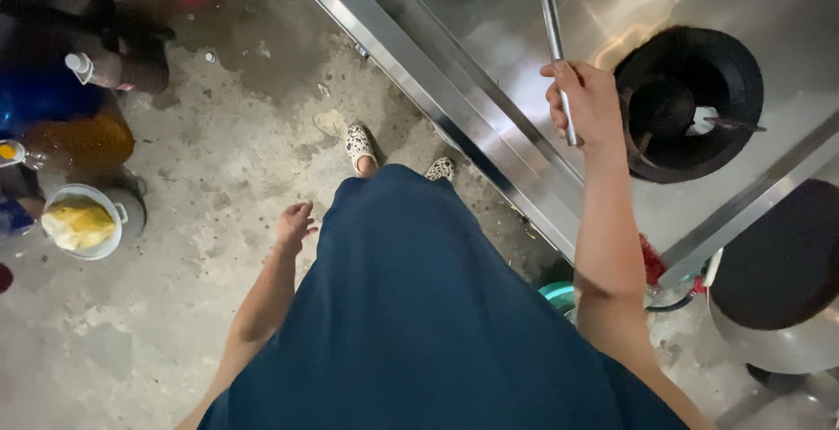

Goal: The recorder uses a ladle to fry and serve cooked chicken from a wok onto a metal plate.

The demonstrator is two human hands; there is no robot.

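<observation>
My right hand (584, 102) is wrapped around the long metal handle (554, 41) lying across the steel bench (489, 89) beside the black burner (686, 102). I keep that grip firm and low. My left hand (294, 225) hangs loosely spread, holding nothing.

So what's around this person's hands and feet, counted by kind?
Metal rods, held in the right hand: 1
Burner wells: 1
Patterned shoes: 2
Pots with yellow contents: 1
Bottles: 1
Total: 6
The left hand holds nothing.

A white pot (84, 220) (yellow contents) stands on concrete floor (218, 159).
</observation>
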